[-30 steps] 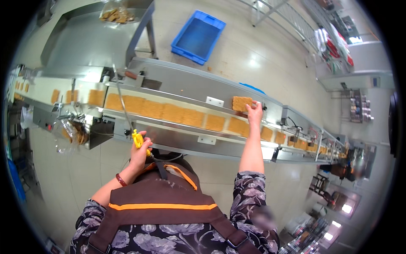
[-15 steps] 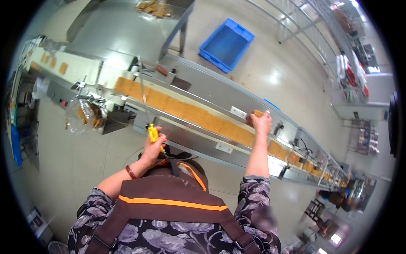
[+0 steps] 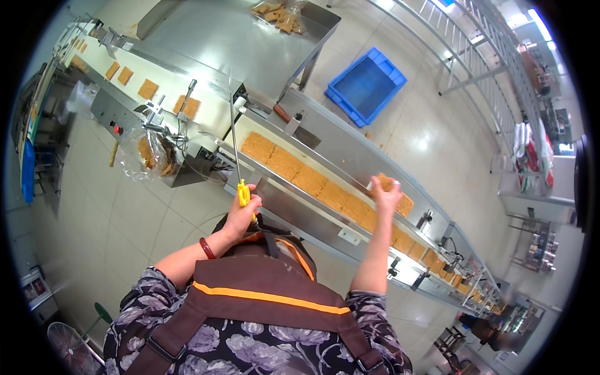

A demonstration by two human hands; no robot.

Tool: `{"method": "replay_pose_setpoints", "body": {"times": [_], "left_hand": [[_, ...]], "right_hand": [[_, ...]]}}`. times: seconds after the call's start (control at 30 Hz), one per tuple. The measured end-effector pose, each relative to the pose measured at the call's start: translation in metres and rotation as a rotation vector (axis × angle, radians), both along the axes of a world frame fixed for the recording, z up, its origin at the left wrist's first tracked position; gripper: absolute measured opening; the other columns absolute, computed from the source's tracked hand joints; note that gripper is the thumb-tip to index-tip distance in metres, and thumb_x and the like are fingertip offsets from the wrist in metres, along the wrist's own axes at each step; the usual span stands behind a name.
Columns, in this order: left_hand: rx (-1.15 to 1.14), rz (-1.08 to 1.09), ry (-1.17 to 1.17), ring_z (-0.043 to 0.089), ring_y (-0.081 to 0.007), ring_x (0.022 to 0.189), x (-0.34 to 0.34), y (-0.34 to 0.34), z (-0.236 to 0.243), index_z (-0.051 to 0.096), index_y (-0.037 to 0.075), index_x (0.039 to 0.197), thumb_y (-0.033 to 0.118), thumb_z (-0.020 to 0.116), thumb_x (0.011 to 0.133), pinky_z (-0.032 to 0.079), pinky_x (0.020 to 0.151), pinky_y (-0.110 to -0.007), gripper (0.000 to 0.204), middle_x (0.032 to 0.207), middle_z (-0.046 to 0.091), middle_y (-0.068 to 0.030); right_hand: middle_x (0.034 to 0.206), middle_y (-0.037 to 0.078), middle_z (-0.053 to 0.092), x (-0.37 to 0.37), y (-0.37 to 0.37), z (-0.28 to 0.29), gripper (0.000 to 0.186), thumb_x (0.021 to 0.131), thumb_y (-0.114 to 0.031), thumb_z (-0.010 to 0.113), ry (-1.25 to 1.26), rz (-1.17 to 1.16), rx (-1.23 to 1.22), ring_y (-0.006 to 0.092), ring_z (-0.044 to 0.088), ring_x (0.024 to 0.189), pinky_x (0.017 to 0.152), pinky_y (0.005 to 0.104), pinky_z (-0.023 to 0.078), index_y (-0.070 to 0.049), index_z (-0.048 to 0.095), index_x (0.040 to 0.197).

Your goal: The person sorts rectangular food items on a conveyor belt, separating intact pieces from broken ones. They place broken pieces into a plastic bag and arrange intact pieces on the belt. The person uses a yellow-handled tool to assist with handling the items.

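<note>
My left hand (image 3: 239, 219) is closed around a yellow-handled air blow gun (image 3: 244, 194), whose long thin metal tube points away across the near conveyor rail. Over the far side of the line, my right hand (image 3: 389, 199) grips a golden-brown square biscuit (image 3: 384, 181) between thumb and fingers. Just beneath that hand another biscuit (image 3: 405, 205) lies on the metal ledge; the fingers partly hide it. Between my hands, a row of square biscuits (image 3: 312, 181) sits edge to edge on the conveyor.
Single biscuits (image 3: 148, 89) lie spaced on the white belt at left. Beyond stand a steel table (image 3: 206, 44) with a bag of biscuit pieces (image 3: 281, 17) and a blue crate (image 3: 365, 87) on the floor. A wooden-handled tool (image 3: 282, 112) rests on the far ledge. A clear bag (image 3: 140, 153) hangs left.
The view has shifted, so the line sits further right and lower. The biscuit in my right hand is now tilted, and another shows on the ledge. My left hand keeps hold of the blow gun.
</note>
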State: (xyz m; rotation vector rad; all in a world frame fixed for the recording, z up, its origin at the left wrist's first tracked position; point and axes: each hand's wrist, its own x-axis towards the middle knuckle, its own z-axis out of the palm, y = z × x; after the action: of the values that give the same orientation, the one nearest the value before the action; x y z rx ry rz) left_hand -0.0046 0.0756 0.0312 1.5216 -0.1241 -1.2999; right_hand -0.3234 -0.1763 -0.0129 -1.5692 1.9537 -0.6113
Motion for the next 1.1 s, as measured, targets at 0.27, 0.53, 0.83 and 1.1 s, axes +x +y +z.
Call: {"method": "replay_pose_setpoints", "body": {"times": [0.27,0.53,0.83,1.1], "left_hand": [[-0.014,0.030,0.000,0.056,-0.0092,0.087,0.019,-0.005,0.005,0.045,0.010,0.128,0.011,0.057,0.091,0.047,0.073,-0.025,0.038,0.096,0.054,-0.0002],[-0.005,0.028,0.019,0.057,-0.0099,0.087,0.028,-0.003,-0.002,0.045,0.010,0.128,0.012,0.057,0.092,0.048,0.073,-0.026,0.038,0.097,0.054,-0.0003],[-0.006,-0.007,0.036,0.057,-0.0100,0.085,0.023,-0.008,-0.007,0.045,0.009,0.127,0.011,0.057,0.092,0.048,0.069,-0.024,0.037,0.097,0.055,-0.0007],[0.008,-0.077,0.002,0.057,-0.0107,0.088,0.013,-0.003,-0.013,0.046,0.010,0.130,0.015,0.059,0.093,0.048,0.073,-0.025,0.039,0.100,0.053,-0.0014]], "right_hand": [[0.111,0.013,0.057,0.152,0.061,-0.011,0.049,0.086,-0.039,0.070,-0.686,0.080,0.322,0.0199,0.054,0.106,0.087,0.0366,0.046,-0.005,0.057,0.118],[0.114,0.018,0.052,0.205,0.089,-0.001,0.040,0.082,-0.002,0.050,-0.249,0.296,0.003,0.0319,0.053,0.105,0.092,0.0397,0.043,-0.004,0.055,0.122],[0.116,0.014,0.055,0.152,0.089,0.005,0.037,0.081,-0.016,0.066,0.232,0.377,-0.254,0.0335,0.054,0.108,0.088,0.0446,0.046,-0.008,0.060,0.116],[0.125,0.016,0.057,-0.077,0.010,-0.015,0.056,0.080,-0.041,0.069,0.704,-0.330,-0.190,0.0358,0.053,0.116,0.097,0.0484,0.043,-0.008,0.055,0.123]]}}
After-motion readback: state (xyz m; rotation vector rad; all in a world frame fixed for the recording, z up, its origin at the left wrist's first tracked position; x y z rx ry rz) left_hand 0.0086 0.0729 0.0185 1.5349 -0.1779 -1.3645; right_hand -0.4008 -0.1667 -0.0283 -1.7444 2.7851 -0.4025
